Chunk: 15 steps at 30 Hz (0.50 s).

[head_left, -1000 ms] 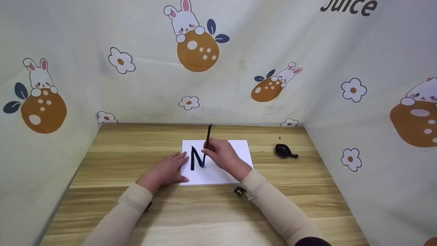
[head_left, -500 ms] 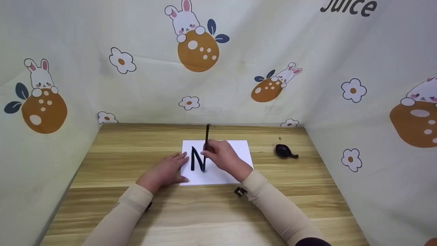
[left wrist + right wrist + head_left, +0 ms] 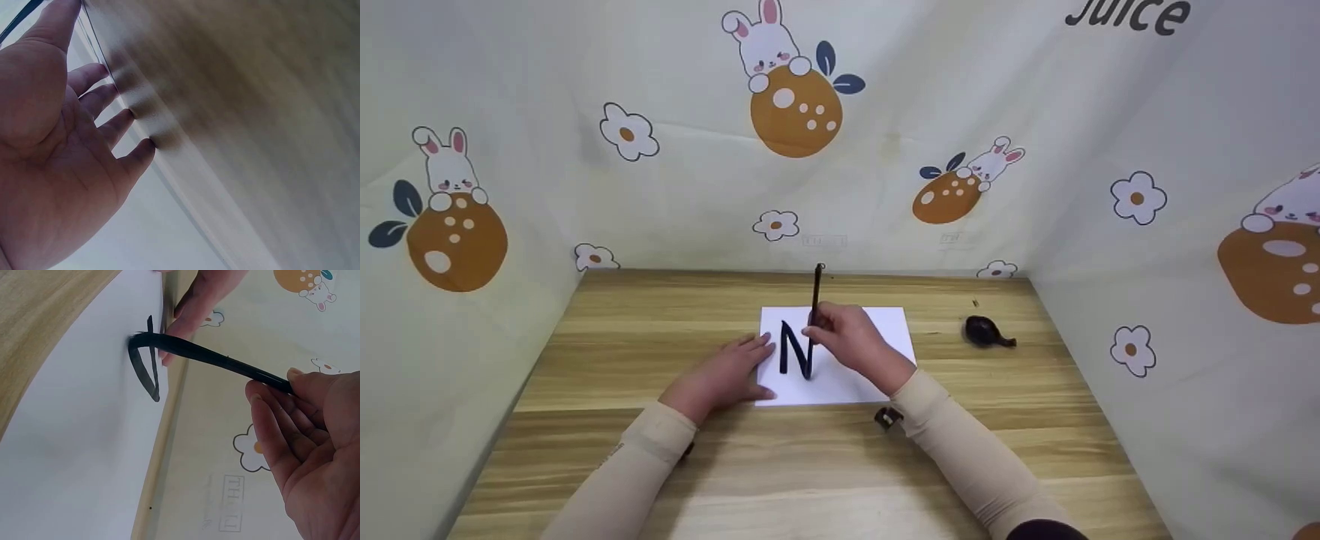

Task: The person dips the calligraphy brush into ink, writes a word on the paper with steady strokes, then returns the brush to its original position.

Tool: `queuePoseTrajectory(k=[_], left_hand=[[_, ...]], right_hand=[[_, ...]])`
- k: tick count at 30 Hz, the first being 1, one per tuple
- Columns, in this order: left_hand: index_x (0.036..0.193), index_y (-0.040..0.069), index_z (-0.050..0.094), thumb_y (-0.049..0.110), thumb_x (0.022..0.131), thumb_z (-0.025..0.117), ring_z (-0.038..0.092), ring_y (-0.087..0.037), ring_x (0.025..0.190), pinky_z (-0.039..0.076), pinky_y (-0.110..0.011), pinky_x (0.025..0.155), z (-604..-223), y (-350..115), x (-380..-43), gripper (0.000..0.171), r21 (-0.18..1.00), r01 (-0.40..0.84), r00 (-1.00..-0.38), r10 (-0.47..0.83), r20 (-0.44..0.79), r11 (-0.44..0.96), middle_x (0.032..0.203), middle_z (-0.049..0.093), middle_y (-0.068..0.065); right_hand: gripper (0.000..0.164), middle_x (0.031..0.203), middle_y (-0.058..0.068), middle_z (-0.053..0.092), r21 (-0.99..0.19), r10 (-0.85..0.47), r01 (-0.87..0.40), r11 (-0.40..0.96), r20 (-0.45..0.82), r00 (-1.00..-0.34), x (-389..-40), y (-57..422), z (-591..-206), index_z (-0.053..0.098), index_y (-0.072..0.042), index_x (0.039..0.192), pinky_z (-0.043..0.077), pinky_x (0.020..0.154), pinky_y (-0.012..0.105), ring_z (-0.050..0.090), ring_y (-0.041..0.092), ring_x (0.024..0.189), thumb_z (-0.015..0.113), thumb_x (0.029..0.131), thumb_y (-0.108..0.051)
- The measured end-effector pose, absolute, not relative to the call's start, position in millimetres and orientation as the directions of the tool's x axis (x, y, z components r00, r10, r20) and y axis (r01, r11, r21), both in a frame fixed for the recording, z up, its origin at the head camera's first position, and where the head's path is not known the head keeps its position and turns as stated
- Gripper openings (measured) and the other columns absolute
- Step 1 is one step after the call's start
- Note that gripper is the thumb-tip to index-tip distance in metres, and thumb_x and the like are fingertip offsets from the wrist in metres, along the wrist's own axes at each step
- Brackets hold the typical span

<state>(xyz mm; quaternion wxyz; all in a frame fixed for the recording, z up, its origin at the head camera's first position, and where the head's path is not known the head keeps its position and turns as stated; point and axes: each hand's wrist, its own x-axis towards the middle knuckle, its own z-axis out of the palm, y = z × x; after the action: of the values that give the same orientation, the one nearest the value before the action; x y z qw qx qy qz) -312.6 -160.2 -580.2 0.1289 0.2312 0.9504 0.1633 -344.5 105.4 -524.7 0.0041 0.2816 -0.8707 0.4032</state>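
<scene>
A white sheet of paper [image 3: 847, 387] lies on the wooden table. It bears thick black strokes [image 3: 783, 351] shaped like a letter N. My left hand [image 3: 721, 375] rests flat at the sheet's left edge, its fingertips on the paper; the left wrist view shows the palm [image 3: 62, 163] with fingers spread. Between thumb and fingers, my right hand [image 3: 851, 337] pinches a black paintbrush [image 3: 817, 289] by its handle. In the right wrist view, the wet bristles [image 3: 143, 340] touch the paper at the end of the slanting stroke.
Right of the sheet sits a small black rounded dish with a short handle [image 3: 981, 331]. A tiny dark speck [image 3: 975, 303] lies behind it. Pale printed curtains [image 3: 690, 187] with rabbits and flowers close in the table [image 3: 622, 315] at the back and sides.
The brush tip has moved slightly toward me, lengthening the slanting stroke, and the handle stands more upright. My left hand has stayed in place.
</scene>
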Motion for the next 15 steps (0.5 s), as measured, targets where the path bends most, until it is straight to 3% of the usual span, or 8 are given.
queuePoseTrajectory(k=[15], left_hand=[[0.167, 0.002, 0.045, 0.053, 0.099, 0.082, 0.030, -0.048, 0.163, 0.029, -0.065, 0.130, -579, -161, -314, 0.093, 0.351, 0.442, -0.851, 0.510, -0.128, 0.826, 0.178, 0.035, -0.018]], right_hand=[[0.010, 0.082, -0.004, 0.077, -0.723, -0.439, -0.492, 0.485, 0.285, -0.852, -355, 103, -525, 0.076, -0.010, 0.099, 0.055, 0.064, 0.027, 0.069, 0.007, 0.075, 0.080, 0.105, -0.017]])
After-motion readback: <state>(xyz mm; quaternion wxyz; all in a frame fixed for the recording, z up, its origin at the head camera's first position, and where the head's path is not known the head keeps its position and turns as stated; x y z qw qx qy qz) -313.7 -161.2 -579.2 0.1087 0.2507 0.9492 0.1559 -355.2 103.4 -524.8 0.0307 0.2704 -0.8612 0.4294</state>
